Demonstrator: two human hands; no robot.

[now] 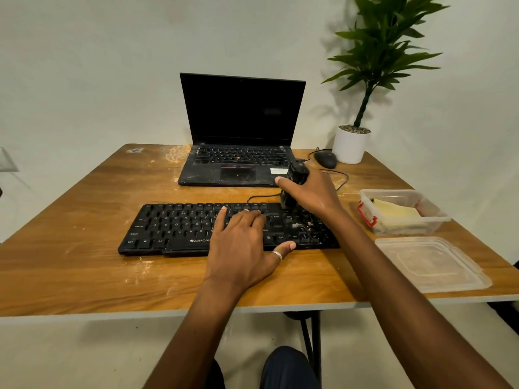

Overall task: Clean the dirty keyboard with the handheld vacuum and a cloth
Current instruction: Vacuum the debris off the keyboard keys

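Head view: your flat left grip (241,248) pins the keyboard (174,228) so your right grip (314,192), wrapped round the vacuum (297,175), reaches crumbs (302,224).

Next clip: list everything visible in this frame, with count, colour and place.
keyboard: 1, black, table centre
crumbs: scattered, pale, on keyboard's right end
handheld vacuum: 1, black, above keyboard's far right edge
laptop: 1, black, open behind keyboard
potted plant: 1, green in white pot, far right corner
mouse: 1, black, beside potted plant
container: 1, clear with red clasp, right of keyboard
cloth: 1, yellow, inside container
lid: 1, clear, near right edge
table: 1, brown wood
left hand: 1, flat on keyboard
right hand: 1, gripping handheld vacuum
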